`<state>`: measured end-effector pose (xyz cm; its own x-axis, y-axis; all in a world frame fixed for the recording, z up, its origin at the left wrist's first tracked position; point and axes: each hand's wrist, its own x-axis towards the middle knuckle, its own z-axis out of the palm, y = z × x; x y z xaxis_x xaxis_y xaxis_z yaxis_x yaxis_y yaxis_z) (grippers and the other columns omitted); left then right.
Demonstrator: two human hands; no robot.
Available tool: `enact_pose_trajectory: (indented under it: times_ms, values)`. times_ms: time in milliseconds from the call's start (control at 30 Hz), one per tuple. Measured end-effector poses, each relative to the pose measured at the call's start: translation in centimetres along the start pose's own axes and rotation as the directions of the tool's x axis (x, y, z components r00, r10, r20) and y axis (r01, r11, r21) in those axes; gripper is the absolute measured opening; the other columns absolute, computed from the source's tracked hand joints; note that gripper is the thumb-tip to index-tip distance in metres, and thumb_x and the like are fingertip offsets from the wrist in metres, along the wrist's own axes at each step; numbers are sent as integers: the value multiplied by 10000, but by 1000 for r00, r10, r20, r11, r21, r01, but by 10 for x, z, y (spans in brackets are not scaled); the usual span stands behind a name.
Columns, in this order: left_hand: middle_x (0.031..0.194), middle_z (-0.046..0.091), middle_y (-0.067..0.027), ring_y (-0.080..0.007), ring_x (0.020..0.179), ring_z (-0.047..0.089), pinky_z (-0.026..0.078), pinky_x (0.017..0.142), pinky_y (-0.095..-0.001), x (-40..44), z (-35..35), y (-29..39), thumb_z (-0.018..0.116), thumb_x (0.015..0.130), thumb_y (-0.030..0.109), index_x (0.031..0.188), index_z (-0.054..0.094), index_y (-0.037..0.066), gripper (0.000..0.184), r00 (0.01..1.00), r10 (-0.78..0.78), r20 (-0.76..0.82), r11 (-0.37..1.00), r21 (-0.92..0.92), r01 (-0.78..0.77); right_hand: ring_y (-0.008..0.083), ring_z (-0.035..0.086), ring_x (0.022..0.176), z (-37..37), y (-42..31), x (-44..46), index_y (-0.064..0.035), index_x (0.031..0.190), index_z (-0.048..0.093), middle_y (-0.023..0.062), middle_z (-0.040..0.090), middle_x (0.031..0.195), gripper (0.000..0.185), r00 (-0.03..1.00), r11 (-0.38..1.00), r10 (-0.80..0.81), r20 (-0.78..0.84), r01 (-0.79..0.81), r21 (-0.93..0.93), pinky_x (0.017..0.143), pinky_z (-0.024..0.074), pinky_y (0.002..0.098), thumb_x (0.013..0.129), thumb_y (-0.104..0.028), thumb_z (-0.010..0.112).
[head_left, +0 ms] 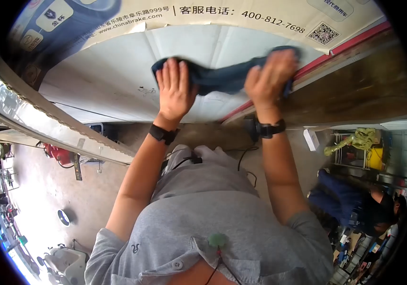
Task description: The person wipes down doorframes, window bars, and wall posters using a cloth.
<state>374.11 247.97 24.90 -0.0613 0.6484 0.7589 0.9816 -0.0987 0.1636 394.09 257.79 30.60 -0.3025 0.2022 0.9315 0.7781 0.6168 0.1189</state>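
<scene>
A dark blue cloth [225, 80] is stretched sideways across a white panel [113, 76]. My left hand [175, 92] lies on its left end, fingers straight and slightly apart, palm side against the cloth. On the right end rests my right hand [271, 78], fingers extended and a little blurred, with cloth showing around the fingertips. Neither hand is closed round the cloth. Above it, a printed banner [203, 12] with a phone number and a QR code covers the top of the panel.
A red strip [317, 65] edges the panel at right. A curved frame [70, 123] crosses the left side. At far right are a rack with yellow-green material [362, 138] and a person [350, 202] in dark clothes. Cables [248, 159] hang near my waist.
</scene>
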Motion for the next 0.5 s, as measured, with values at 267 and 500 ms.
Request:
enact_pose_trajectory:
  times_ms: [267, 500]
  values:
    - [1377, 429, 17, -121, 1053, 502, 396, 909, -301, 14, 10, 13, 496, 813, 169, 1333, 442, 175, 523, 927, 345, 146, 936, 23, -352, 458, 381, 1194, 25, 4, -116, 73, 1188, 493, 266, 404, 1289, 413, 990, 996, -7, 142, 20, -90, 1003, 325, 540, 831, -119, 413]
    - [1351, 456, 22, -133, 1002, 542, 433, 899, -298, -26, 25, -8, 500, 804, 124, 1348, 422, 178, 552, 872, 395, 291, 918, -78, -390, 352, 461, 1151, 1, -1, -112, 24, 1184, 532, 184, 465, 1267, 336, 946, 997, -34, 323, 55, -55, 976, 392, 449, 858, -55, 519]
